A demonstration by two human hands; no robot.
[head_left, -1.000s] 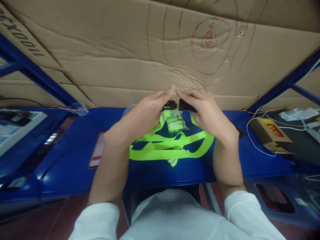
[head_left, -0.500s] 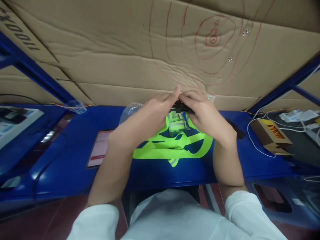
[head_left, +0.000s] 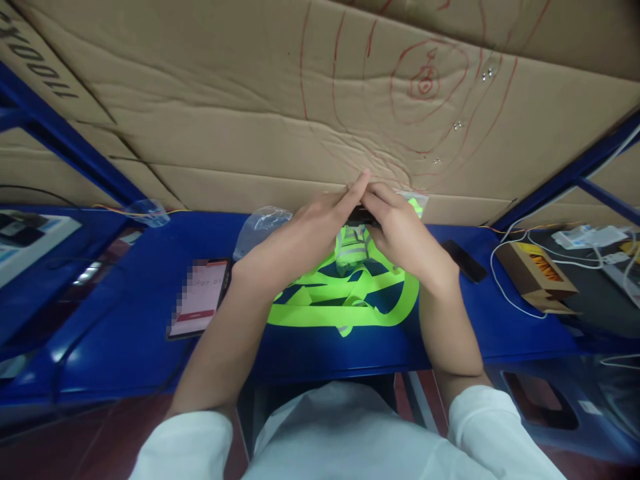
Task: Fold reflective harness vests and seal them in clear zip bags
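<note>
My left hand (head_left: 323, 223) and my right hand (head_left: 395, 223) meet at the far side of the blue table, fingertips touching. Between them both are closed on a black buckle-like piece (head_left: 362, 217), mostly hidden by the fingers. Neon-yellow reflective straps (head_left: 340, 315) lie looped on the table below the hands. A folded bundle of the same strap with grey reflective bands (head_left: 353, 245) sits just under the black piece. A clear plastic bag (head_left: 257, 230) rests behind my left forearm.
A tablet or phone with a lit screen (head_left: 200, 297) lies on the blue table (head_left: 135, 293) at left. To the right are a dark phone (head_left: 465, 261), an open cardboard box (head_left: 537, 277) and white cables. Behind stands a cardboard panel (head_left: 225, 133) with red rings.
Both hands stay together on the black piece, with small finger shifts. The view has moved slightly, and the dark phone at right shows more fully beside my right forearm.
</note>
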